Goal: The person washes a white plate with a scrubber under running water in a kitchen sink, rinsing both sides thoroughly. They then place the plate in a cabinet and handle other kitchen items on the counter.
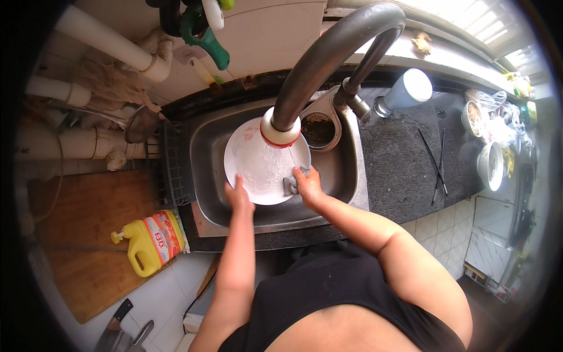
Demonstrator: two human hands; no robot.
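Observation:
A white plate (253, 165) with a pink floral print is held over the stainless steel sink (206, 185). Water runs onto it from the white faucet head (281, 134) above. My left hand (239, 195) grips the plate's lower left rim, thumb on top and fingers hidden beneath. At the right rim, my right hand (309, 185) holds a grey cloth (290, 185) against the plate. Behind the plate's upper right edge, a round strainer basket (319, 131) with dark scraps sits in the sink corner.
The curved metal faucet pipe (334, 48) arches over the sink. Black chopsticks (433, 167) lie crossed on the dark counter, near white bowls (490, 166) and an upturned container (407, 90). Left are a black dish rack (171, 165), a yellow detergent jug (151, 242), a wooden board (88, 211) and knives (118, 328).

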